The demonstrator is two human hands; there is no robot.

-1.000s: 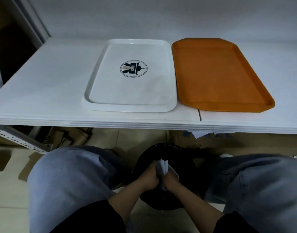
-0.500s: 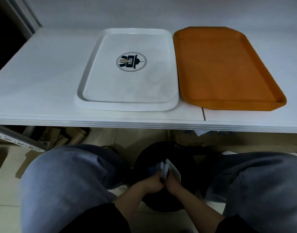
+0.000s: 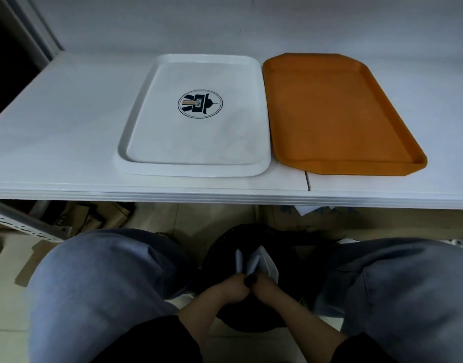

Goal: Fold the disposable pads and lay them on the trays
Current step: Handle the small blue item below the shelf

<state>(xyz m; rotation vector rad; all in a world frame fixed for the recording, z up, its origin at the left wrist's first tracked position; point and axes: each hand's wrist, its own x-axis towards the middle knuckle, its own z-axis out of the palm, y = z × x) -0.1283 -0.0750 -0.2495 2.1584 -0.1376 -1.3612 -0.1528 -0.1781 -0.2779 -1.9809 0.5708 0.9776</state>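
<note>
White tray bears a round dark emblem — writing unreadable

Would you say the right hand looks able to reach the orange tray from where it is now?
Probably yes: the right hand sits below the table edge gripping the pad, and nothing lies on the orange tray or between them.

White pad upright between knees; white, orange trays side-by-side.
</note>
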